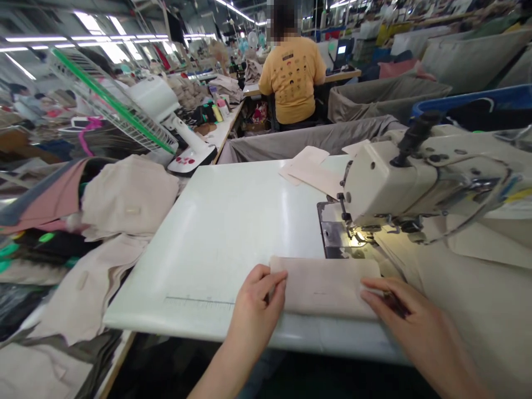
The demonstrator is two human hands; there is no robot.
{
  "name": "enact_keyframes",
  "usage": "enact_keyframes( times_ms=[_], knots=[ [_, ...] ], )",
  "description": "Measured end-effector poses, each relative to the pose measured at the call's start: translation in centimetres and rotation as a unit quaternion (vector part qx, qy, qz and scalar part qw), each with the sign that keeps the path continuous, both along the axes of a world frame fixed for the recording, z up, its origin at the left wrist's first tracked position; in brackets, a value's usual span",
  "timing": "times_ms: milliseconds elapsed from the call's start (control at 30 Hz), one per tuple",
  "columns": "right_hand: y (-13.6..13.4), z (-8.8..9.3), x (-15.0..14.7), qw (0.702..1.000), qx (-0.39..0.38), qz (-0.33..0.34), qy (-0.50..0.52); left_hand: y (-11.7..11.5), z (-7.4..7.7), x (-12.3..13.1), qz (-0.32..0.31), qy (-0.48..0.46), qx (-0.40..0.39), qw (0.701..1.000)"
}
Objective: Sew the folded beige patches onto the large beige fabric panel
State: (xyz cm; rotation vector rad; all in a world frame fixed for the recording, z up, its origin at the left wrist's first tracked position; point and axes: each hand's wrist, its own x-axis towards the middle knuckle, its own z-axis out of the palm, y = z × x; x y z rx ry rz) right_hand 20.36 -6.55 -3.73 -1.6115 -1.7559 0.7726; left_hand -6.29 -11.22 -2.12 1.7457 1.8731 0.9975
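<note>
A beige fabric piece (pixel 324 288), roughly rectangular with a short dark mark near its middle, lies at the front of the white sewing table (pixel 224 221). My left hand (pixel 262 296) pinches its left edge between thumb and fingers. At the opposite end, my right hand (pixel 401 310) grips the right edge; something small and dark shows within its curled fingers, too hidden to name. Just beyond the fabric stands the sewing machine (pixel 386 177), its lit needle area (pixel 359 237) over a metal plate (pixel 334 235). The fabric is apart from the needle.
Several beige cut pieces (pixel 313 169) lie behind the machine plate. Stacked beige fabric (pixel 128 194) is piled at the left, near a tilted white fan (pixel 153 100). A person in a yellow shirt (pixel 293 80) sits ahead, beyond a grey cloth-lined bin (pixel 291 141).
</note>
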Motion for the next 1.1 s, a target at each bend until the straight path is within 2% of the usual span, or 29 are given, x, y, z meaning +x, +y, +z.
enact_keyframes(
  times_ms=[167, 367, 900, 1100],
  knots=[
    [0.1, 0.3, -0.2, 1.0, -0.002, -0.003, -0.002, 0.0, -0.1, -0.1, 0.007, -0.009, 0.0, 1.0],
    [-0.1, -0.2, 0.1, 1.0, -0.007, -0.002, -0.02, 0.2, -0.1, 0.0, 0.003, -0.008, 0.002, 1.0],
    [0.0, -0.2, 0.0, 1.0, -0.021, -0.006, -0.009, 0.7, 0.3, -0.1, -0.004, 0.032, -0.011, 0.999],
    [0.1, 0.4, -0.5, 1.0, -0.023, -0.019, 0.002, 1.3, 0.4, -0.5, -0.006, 0.049, 0.011, 0.999]
  ],
)
